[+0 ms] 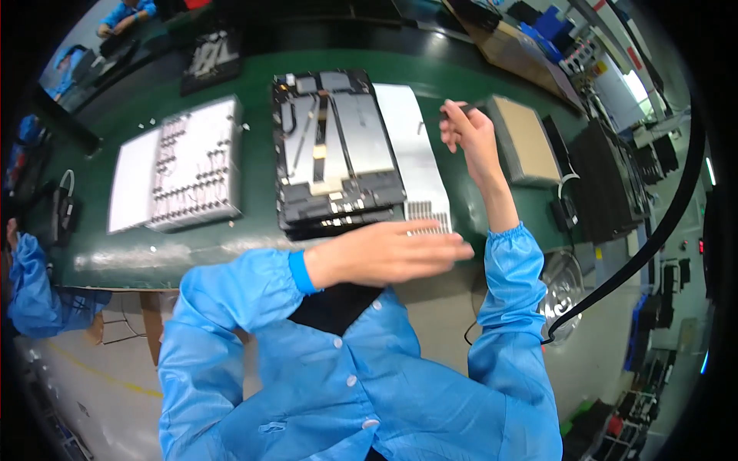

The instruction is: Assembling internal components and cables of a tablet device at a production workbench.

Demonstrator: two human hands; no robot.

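My left hand (384,253) is stretched flat to the right, just in front of the table's near edge, slightly smeared by motion. Nothing shows in it. Behind it lies a stack of opened tablet-like devices (338,146), dark-framed with silver insides and a dark ribbon strip down the middle. A white sheet (411,142) with rows of small dark pieces at its near end sits along the stack's right side. Up to the right, my right hand (473,138) is raised with bent fingers pinched together. Something small and dark shows at its fingertips, too small to make out.
Left of the devices stands a white board (196,165) carrying rows of small dark parts with thin leads. A tan-topped box (526,138) is beside my right hand, with black panels (603,177) farther right. A co-worker's blue sleeve (34,276) reaches in at the left.
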